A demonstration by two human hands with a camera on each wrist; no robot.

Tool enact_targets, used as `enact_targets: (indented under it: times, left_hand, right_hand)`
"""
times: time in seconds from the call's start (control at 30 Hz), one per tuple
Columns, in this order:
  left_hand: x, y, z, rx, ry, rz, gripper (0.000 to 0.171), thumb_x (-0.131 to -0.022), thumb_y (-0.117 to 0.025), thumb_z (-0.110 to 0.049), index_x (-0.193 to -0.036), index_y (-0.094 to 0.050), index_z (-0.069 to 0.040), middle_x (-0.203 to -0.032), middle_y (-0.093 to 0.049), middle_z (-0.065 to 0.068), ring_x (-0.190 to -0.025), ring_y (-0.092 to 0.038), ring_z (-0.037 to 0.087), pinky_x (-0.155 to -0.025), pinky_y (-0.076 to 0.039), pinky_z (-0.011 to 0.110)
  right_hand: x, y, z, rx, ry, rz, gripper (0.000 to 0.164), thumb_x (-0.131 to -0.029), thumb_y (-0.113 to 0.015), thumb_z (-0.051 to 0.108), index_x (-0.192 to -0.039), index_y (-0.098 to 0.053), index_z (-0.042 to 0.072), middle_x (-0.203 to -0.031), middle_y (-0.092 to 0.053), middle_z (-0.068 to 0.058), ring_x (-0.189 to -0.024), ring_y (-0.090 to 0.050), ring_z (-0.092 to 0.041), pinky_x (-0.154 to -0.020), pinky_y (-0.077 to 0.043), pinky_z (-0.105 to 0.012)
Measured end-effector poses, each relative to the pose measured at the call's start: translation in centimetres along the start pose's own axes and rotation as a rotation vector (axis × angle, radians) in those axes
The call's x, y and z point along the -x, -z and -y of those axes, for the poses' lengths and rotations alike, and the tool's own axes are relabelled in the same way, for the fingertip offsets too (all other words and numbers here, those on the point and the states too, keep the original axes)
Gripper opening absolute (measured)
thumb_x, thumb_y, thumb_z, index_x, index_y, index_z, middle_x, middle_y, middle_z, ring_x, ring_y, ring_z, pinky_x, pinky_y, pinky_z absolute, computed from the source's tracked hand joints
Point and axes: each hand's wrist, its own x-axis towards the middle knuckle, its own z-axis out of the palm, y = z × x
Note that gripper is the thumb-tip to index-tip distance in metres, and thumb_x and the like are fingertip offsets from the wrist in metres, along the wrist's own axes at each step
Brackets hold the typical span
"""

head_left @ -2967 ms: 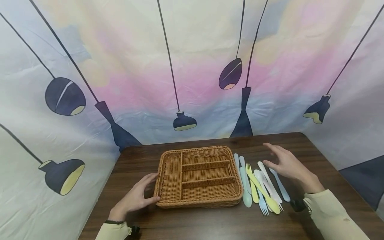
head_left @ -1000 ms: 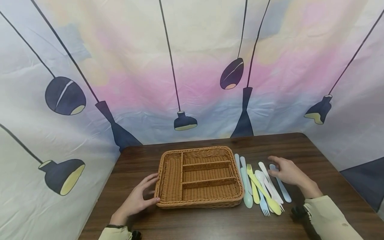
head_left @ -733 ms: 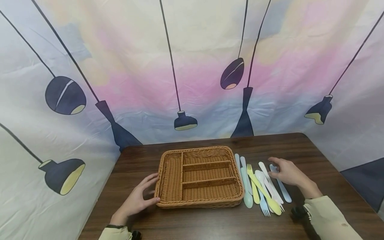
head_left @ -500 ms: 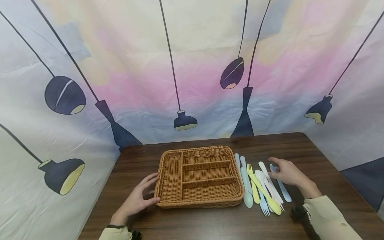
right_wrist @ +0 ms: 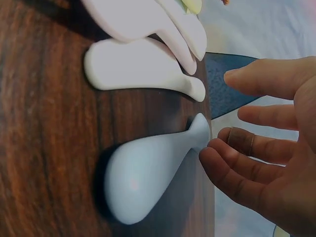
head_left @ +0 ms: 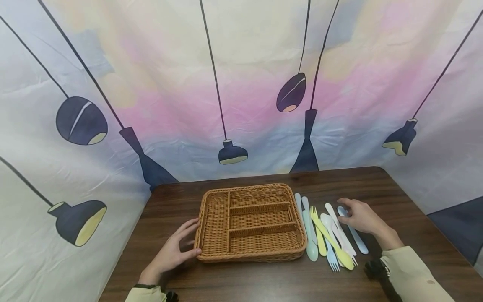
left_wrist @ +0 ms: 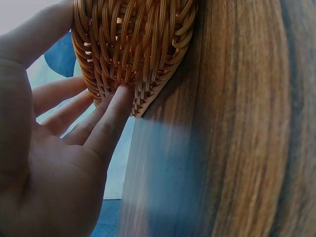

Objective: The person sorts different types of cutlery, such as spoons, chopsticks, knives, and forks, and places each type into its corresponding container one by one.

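My left hand point(head_left: 171, 251) rests at the left side of a brown wicker cutlery basket point(head_left: 259, 256), thumb and fingers spread, fingertips on the weave point(left_wrist: 123, 44). Four-sided and shallow, the basket has dividers and holds nothing. Beyond its right side, my right hand point(head_left: 363, 216) is over a light-blue piece of cutlery point(head_left: 356, 239), fingers loosely bent. In the right wrist view, the fingertips are right at the narrow far end of that light-blue piece point(right_wrist: 143, 173), whose wide handle end lies on the table. The fingers partly cover it in the head view.
Between basket and right hand lie several plastic utensils: a green spoon point(head_left: 311, 249), a yellow fork point(head_left: 313, 213), a yellow spoon point(head_left: 345, 259), a blue fork point(head_left: 332, 260) and white pieces point(head_left: 329, 208). A printed cloth point(head_left: 256, 84) hangs behind the dark wooden table point(head_left: 245, 285).
Over three seconds my right hand has come down and nearer to the light-blue piece. Since half a second ago that piece has turned slightly. The left hand and basket stay put.
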Motion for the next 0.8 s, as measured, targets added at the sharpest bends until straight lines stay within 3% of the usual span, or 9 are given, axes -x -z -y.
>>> enact_targets:
  times: [0.37, 0.6, 0.8]
  left_hand:
    - [0.06, -0.09, -0.13, 0.044, 0.0, 0.007, 0.073, -0.085, -0.076, -0.013, -0.147, -0.039, 0.0, -0.156, -0.027, 0.017, -0.134, -0.037, 0.042, -0.092, -0.055, 0.031]
    - [0.07, -0.08, -0.13, 0.054, 0.007, 0.011, 0.073, -0.085, -0.076, -0.012, -0.147, -0.04, 0.0, -0.157, -0.027, 0.016, -0.134, -0.036, 0.041, -0.092, -0.055, 0.031]
    - [0.15, 0.03, -0.17, 0.044, 0.004, 0.006, 0.073, -0.085, -0.077, -0.012, -0.147, -0.04, -0.001, -0.156, -0.028, 0.015, -0.134, -0.037, 0.035, -0.092, -0.055, 0.03]
  right_hand:
    - [0.42, -0.2, -0.44, 0.013, -0.025, -0.02, 0.056, -0.078, -0.077, 0.014, -0.125, -0.057, -0.01, -0.106, -0.065, -0.026, -0.075, -0.055, -0.02, -0.057, -0.048, -0.032]
    - [0.47, -0.26, -0.46, 0.013, -0.048, -0.019, 0.056, -0.078, -0.078, 0.015, -0.124, -0.057, -0.009, -0.094, -0.065, -0.018, -0.073, -0.053, -0.019, -0.055, -0.045, -0.03]
    - [0.41, -0.47, -0.51, 0.013, -0.055, -0.015, 0.056, -0.077, -0.078, 0.014, -0.124, -0.057, -0.01, -0.094, -0.065, -0.017, -0.074, -0.054, -0.02, -0.057, -0.046, -0.031]
